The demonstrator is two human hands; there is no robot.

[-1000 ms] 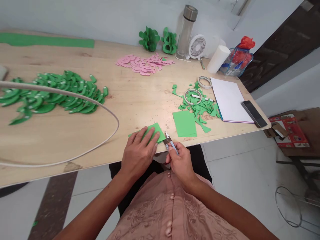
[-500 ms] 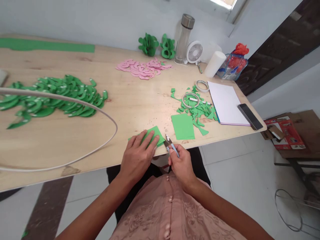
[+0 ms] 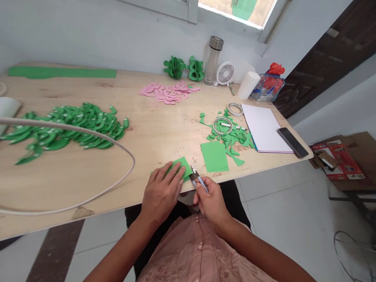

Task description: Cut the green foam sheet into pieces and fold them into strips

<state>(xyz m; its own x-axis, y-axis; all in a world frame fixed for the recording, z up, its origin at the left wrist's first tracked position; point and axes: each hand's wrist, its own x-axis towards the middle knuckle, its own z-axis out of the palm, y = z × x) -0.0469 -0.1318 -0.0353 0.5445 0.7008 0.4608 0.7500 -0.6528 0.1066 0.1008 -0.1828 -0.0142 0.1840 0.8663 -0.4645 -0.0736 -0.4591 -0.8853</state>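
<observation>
Wood the color of sand makes a long table (image 3: pixel 143 137) by a white wall (image 3: pixel 88 35), with bare room past my left hand (image 3: pixel 161 190), whose fingers lie open and flat on green paper (image 3: pixel 185 166) near the front edge. My right hand (image 3: pixel 210 196) grips a pen-like tool (image 3: pixel 202 183) at that edge, beside another green sheet (image 3: pixel 214 156).

Near the wall (image 3: pixel 96 43), at the back of the table (image 3: pixel 164 125): a clear bottle (image 3: pixel 211 62) with a metal lid, a small white fan (image 3: pixel 225 73), a white cylinder (image 3: pixel 248 85) and a clear bag (image 3: pixel 268 88) with red contents. Farther forward, white sheets (image 3: pixel 263 129), overlapped by a dark phone (image 3: pixel 293 142). Beyond, a dark door (image 3: pixel 323 58); above, a bright window (image 3: pixel 241 9). Below the table's right end, cardboard boxes (image 3: pixel 337 160). Across the left foreground, a pale curved strip (image 3: pixel 134 161).
</observation>
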